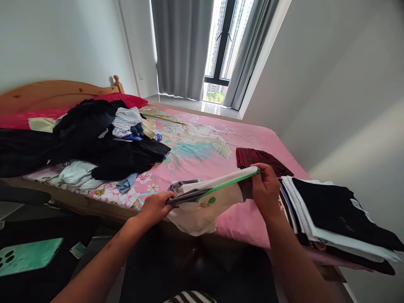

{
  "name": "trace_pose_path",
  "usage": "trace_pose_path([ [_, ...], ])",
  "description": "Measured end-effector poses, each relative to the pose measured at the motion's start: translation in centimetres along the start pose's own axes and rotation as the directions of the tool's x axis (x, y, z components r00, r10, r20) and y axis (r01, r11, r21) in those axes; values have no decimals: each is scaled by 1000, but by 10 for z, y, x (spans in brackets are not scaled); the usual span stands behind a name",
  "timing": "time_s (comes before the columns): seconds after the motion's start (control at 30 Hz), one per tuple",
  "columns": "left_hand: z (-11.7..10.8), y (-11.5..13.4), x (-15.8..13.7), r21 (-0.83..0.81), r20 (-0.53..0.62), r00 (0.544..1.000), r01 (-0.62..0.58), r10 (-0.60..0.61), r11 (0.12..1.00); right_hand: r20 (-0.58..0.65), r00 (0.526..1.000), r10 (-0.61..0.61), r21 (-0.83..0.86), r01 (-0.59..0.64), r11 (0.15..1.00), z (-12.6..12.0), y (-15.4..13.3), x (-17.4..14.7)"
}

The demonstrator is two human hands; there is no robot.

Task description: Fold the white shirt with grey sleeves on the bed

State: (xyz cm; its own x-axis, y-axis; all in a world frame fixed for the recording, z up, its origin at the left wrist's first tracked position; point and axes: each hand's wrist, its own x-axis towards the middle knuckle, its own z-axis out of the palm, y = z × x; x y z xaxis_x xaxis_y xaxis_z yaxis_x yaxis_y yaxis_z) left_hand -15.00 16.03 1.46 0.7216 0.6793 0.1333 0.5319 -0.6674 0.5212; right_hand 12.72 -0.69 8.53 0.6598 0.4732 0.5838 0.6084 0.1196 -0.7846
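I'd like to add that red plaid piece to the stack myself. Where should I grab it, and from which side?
Probably by its near edge, coming from the foot of the bed. The plaid cloth lies flat and folded on the pink sheet, free on its far and left sides; its near right corner runs toward the folded stack and the right hand. Both hands hold a white garment; the left hand pinches its other end.

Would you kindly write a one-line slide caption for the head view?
Left hand and right hand hold a cream garment over a pink bed, folded stack alongside.
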Motion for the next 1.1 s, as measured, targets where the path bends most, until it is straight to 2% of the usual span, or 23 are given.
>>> trace_pose_path([
  [0.1,-30,10,23,-261,-124,992,-36,4,965,-11,998,-63,43,63,997,-10,-24,31],
  [0.17,-57,22,33,-470,-188,982,-73,-19,880,-22,997,-74,105,76,992,-16,-43,51],
  [0.23,-85,38,39,-574,-247,967,-95,-62,813,-39,994,-104,171,109,979,-22,-64,67],
  [0.3,-109,52,41,-563,-289,955,-112,-68,819,-49,989,-142,243,150,958,-24,-81,81],
  [0.37,-129,59,42,-495,-217,976,-101,-10,863,20,990,-137,282,126,951,-20,-87,95],
  [0.43,-145,56,47,-393,-56,997,-65,46,917,186,980,-71,243,24,970,-8,-80,113],
  [0.5,-162,44,52,-307,35,999,8,3,952,359,933,30,146,-88,985,11,-67,132],
  [0.57,-181,31,54,-289,-38,992,108,-124,951,443,891,93,98,-152,984,31,-54,151],
  [0.63,-201,27,46,-352,-188,952,164,-242,921,442,892,93,148,-175,973,48,-48,167],
  [0.67,-208,31,40,-401,-242,933,154,-267,903,422,903,77,203,-177,963,53,-45,174],
  [0.73,-212,54,23,-465,-258,944,66,-206,883,384,923,36,327,-172,929,57,-39,183],
  [0.8,-193,92,11,-454,-140,990,-60,-5,889,349,935,60,372,-197,907,52,-24,188],
  [0.83,-174,114,8,-420,-79,993,-115,90,900,321,940,117,333,-227,915,47,-12,189],
  [0.9,-118,157,10,-437,24,972,-200,234,877,213,938,274,168,-311,935,29,19,185],
  [0.93,-84,175,14,-481,57,953,-235,298,844,141,930,340,83,-354,932,17,38,179],
  [1.0,-13,202,19,-542,104,876,-347,471,765,27,905,424,-25,-424,906,-12,76,160],
  [1.07,51,214,16,-494,234,802,-388,549,778,-80,872,483,-101,-489,866,-45,112,129],
  [1.1,77,213,11,-519,311,749,-381,584,765,-122,854,506,-130,-519,845,-62,129,108],
])
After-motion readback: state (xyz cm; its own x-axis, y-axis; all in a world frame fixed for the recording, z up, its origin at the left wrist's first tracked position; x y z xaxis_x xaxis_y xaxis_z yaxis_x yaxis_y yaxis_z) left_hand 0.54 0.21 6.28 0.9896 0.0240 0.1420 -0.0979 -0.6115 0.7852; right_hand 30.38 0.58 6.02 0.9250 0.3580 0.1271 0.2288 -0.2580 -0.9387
